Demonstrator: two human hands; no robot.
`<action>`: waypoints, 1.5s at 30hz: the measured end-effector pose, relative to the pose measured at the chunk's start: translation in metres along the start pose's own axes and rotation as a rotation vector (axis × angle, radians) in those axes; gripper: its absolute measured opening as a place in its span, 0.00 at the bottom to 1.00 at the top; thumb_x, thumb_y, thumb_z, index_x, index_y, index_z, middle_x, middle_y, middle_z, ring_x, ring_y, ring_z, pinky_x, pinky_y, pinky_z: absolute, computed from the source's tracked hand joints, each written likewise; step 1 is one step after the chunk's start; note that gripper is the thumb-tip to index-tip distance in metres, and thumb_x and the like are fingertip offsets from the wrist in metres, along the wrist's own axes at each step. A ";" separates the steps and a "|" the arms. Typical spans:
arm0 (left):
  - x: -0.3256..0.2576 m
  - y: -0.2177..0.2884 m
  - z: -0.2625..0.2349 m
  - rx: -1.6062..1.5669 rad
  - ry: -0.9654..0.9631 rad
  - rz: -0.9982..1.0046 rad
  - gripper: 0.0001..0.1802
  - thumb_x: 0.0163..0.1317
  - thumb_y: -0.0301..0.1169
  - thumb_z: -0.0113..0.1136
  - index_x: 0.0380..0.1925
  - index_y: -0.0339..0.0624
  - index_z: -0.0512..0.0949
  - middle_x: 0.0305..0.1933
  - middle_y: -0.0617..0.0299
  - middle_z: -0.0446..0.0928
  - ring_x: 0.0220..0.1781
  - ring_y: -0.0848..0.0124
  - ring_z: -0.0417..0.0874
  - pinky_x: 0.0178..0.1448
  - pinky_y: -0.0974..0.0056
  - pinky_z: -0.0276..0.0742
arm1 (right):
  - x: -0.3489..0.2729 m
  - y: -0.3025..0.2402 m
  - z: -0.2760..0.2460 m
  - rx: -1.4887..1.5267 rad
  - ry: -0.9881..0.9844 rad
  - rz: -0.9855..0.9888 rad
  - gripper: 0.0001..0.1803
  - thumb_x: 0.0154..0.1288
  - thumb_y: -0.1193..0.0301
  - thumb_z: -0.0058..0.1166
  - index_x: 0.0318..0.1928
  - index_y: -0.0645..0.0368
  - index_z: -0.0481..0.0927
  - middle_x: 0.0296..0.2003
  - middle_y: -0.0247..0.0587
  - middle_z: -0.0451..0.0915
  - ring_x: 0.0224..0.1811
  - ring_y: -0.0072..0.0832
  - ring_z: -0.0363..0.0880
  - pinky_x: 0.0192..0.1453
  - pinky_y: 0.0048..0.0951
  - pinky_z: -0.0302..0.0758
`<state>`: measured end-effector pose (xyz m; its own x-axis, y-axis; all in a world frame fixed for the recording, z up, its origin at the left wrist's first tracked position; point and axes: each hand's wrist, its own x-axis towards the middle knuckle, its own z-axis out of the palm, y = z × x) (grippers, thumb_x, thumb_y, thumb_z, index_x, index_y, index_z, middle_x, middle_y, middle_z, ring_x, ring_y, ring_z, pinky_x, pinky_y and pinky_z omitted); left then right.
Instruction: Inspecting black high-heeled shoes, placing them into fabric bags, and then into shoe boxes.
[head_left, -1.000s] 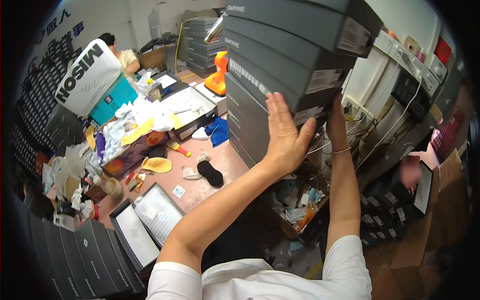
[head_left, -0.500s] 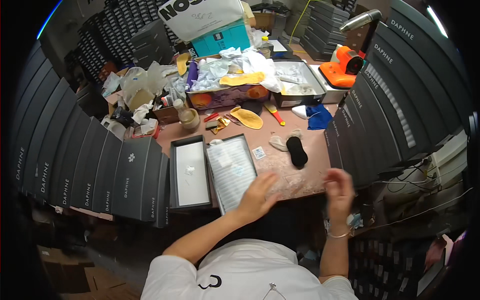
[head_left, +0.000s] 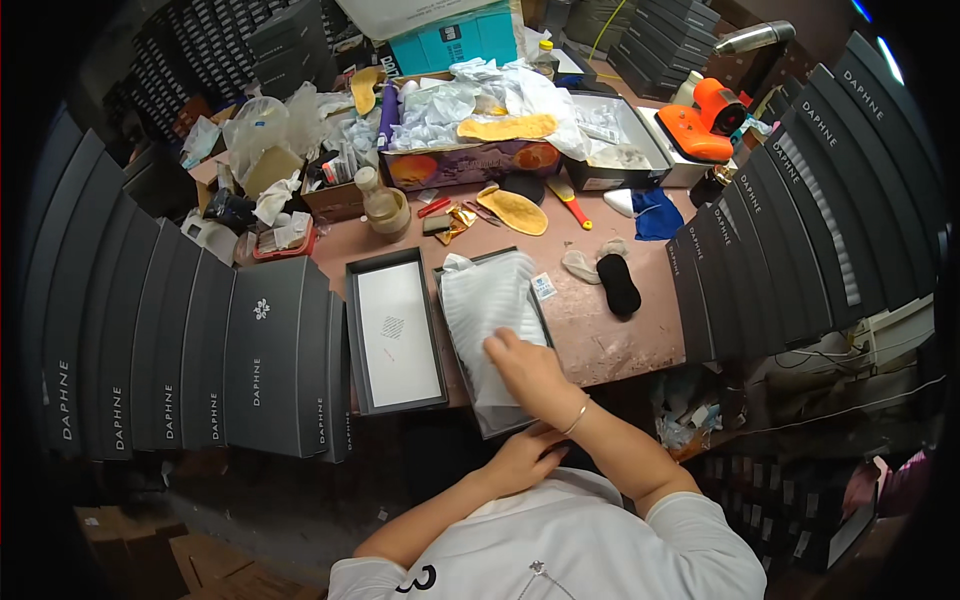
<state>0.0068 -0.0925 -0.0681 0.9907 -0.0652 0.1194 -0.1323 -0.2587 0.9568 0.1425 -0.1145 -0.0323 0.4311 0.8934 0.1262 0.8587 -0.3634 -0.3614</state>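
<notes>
- right hand flat, palm down, fingers spread on the white tissue paper inside the open shoe box; pressing it, not clenched on it
- left hand at the near end of the shoe box, fingers curled loosely at the box edge; cannot tell whether it really grips it
- shoe box sits at the near edge of the pinkish worktable, its near end past the table edge
- box lid, grey with white inside, lies just left of the shoe box, touching or nearly
- black insole and a pale insole right of the shoe box, well apart from the hands
- yellow insole beyond the shoe box, near a red-handled tool
- orange device far right of the shoe box
- rows of dark shoe boxes stacked left of the lid, more on the right
- cluttered cartons with crumpled paper behind the shoe box
</notes>
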 end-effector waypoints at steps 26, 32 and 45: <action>0.107 -0.104 -0.146 0.924 0.366 0.058 0.16 0.62 0.32 0.57 0.48 0.38 0.76 0.48 0.47 0.76 0.54 0.50 0.75 0.59 0.52 0.70 | -0.018 0.036 0.032 0.434 0.300 0.056 0.16 0.59 0.76 0.53 0.49 0.63 0.75 0.42 0.48 0.80 0.46 0.44 0.77 0.52 0.40 0.72; 0.089 -0.072 -0.163 0.478 0.941 -0.047 0.11 0.70 0.31 0.48 0.45 0.36 0.75 0.38 0.52 0.80 0.38 0.60 0.83 0.42 0.59 0.80 | -0.005 0.026 0.062 0.187 0.172 0.017 0.16 0.61 0.77 0.53 0.50 0.63 0.75 0.32 0.45 0.79 0.39 0.45 0.78 0.41 0.41 0.73; 0.029 -0.085 -0.086 -1.244 0.847 -0.278 0.16 0.70 0.41 0.52 0.53 0.49 0.72 0.49 0.62 0.76 0.49 0.69 0.78 0.51 0.61 0.77 | 0.012 -0.020 0.014 0.153 0.244 -0.379 0.18 0.56 0.72 0.58 0.48 0.60 0.76 0.41 0.46 0.78 0.41 0.44 0.79 0.46 0.38 0.76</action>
<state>0.0500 0.0106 -0.1232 0.7621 0.5113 -0.3973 -0.2638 0.8055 0.5306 0.1271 -0.0925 -0.0368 0.1637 0.8608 0.4820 0.9254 0.0353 -0.3773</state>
